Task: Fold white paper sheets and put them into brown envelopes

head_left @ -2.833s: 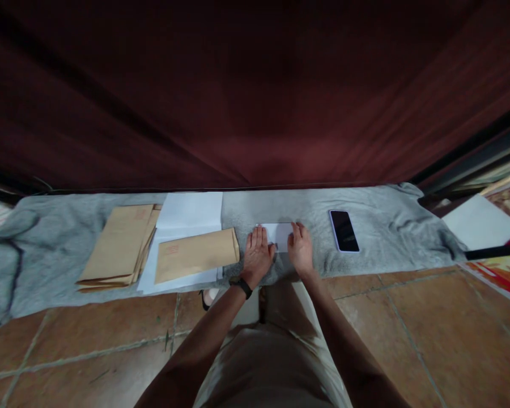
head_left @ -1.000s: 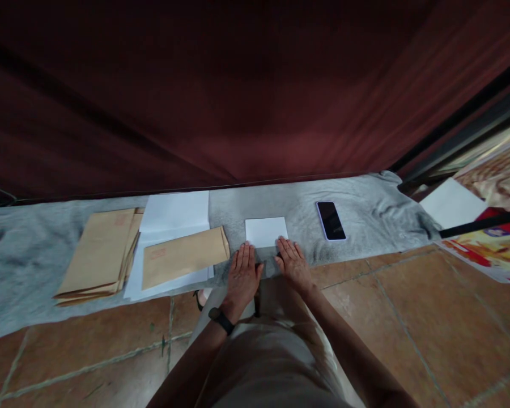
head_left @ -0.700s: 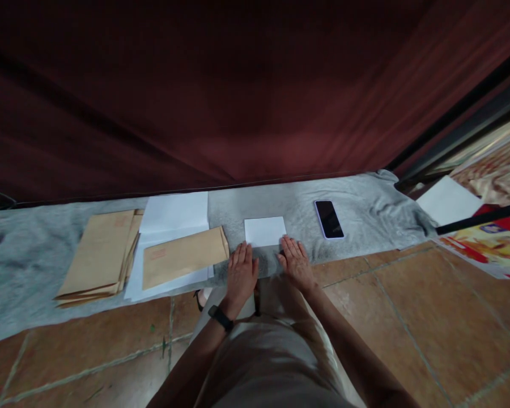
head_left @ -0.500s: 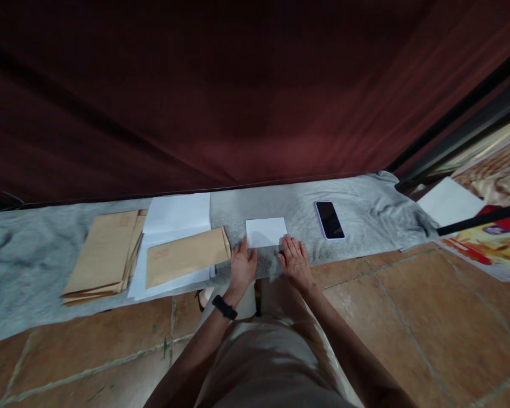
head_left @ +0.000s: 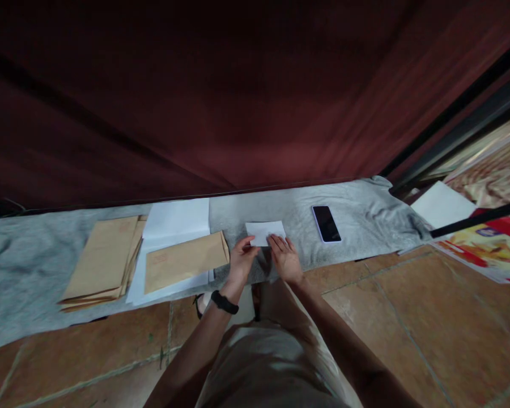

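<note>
Left hand (head_left: 241,262) pinched near-left corner of folded white paper (head_left: 265,232). Right hand (head_left: 285,260) lay flat, fingers spread, on its near edge — paper lay on grey cloth (head_left: 361,218), between brown envelope (head_left: 185,262) and phone (head_left: 326,223).

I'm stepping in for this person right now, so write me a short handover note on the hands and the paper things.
Left hand: pinching the near-left edge of the folded white paper.
Right hand: fingers on its near-right edge.
The paper lies on the grey cloth.
Single brown envelope lies on white sheets; envelope stack further left; phone to the right.
Done: paper is folded.
Left: it is not in an envelope.
</note>
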The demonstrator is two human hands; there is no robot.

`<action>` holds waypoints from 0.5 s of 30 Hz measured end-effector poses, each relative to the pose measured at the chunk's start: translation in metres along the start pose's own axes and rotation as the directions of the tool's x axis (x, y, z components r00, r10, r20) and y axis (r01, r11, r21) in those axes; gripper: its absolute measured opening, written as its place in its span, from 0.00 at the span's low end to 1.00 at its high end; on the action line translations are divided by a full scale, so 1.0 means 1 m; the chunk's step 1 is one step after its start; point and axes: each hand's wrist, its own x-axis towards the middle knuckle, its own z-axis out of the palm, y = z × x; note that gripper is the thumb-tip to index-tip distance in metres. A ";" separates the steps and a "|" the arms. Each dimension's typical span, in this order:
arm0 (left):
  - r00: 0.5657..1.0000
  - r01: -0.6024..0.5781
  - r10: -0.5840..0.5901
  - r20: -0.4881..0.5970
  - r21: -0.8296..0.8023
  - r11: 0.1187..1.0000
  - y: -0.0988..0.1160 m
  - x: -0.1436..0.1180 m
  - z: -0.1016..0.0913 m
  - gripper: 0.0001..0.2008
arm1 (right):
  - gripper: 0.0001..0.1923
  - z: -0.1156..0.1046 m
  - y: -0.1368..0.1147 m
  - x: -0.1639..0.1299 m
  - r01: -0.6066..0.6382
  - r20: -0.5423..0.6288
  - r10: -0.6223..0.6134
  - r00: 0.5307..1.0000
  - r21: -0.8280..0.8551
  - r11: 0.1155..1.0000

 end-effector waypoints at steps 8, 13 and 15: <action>0.994 -0.105 0.107 -0.017 0.094 0.990 0.013 -0.004 -0.001 0.24 | 0.19 -0.034 -0.006 0.026 -0.172 -0.042 0.177 0.983 0.103 0.980; 0.967 -0.210 0.239 -0.092 0.253 0.945 0.016 -0.004 -0.021 0.33 | 0.16 -0.065 0.004 0.033 -0.075 -0.015 0.087 0.996 0.375 0.924; 0.984 -0.179 0.180 0.013 0.204 0.962 0.017 -0.005 -0.024 0.29 | 0.15 -0.070 0.009 0.038 -0.021 0.049 -0.003 0.999 0.476 0.879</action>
